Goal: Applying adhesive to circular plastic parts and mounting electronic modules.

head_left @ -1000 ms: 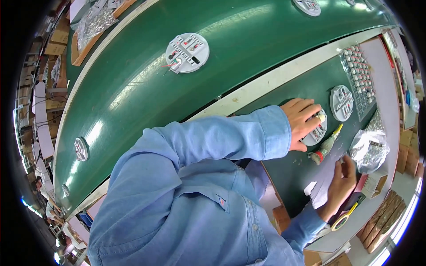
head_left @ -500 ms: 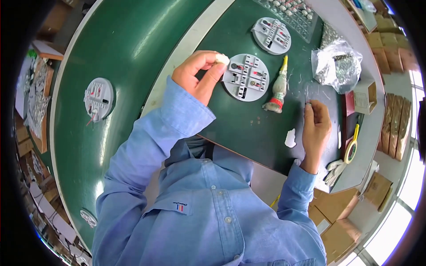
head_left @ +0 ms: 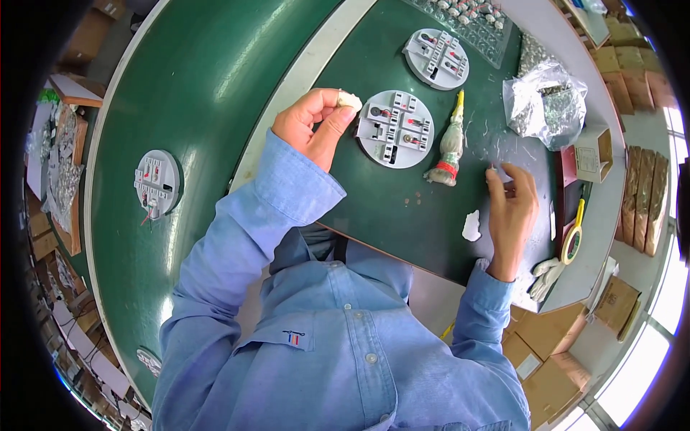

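the near grey disc (head_left: 395, 129) looks like smooth matt plastic. just right of it, the bottle (head_left: 451, 149) wears cloudy, crinkled film; farther right, a clear plastic bag (head_left: 540, 118) is wrinkled and shiny. left of it, the green belt (head_left: 205, 108) is smooth and glossy. below it, the blue shirt (head_left: 309, 373) is matt cloth.

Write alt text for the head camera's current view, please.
A person in blue has the left hand, with something white at the pinch, beside a round grey device on a green table; the partly curled right hand is near a clear bag.
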The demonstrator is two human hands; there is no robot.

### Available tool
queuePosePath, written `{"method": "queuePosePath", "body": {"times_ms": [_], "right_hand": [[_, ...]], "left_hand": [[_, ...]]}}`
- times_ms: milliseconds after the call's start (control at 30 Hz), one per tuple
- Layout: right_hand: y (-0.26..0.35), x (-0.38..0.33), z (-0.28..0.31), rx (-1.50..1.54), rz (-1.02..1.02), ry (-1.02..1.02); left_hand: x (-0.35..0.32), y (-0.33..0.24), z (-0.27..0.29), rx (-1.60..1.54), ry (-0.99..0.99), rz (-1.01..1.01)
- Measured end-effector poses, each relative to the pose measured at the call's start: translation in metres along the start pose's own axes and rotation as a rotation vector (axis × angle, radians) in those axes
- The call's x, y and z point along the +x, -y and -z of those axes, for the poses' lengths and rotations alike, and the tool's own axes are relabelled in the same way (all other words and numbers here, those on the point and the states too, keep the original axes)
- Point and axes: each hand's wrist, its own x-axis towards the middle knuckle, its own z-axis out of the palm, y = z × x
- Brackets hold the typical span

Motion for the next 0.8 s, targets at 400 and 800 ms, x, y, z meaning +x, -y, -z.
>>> {"method": "queuePosePath", "body": {"times_ms": [400,800], "right_hand": [[-0.013,0.002,0.002,-0.085,0.117,-0.067],[-0.016,-0.001,0.005,-0.152,0.076,-0.028]], "left_hand": [[0.002,-0.004,0.001,-0.036,-0.098,-0.006],[0.004,-0.004,0.005,-0.054,-0.114,0.06]]}}
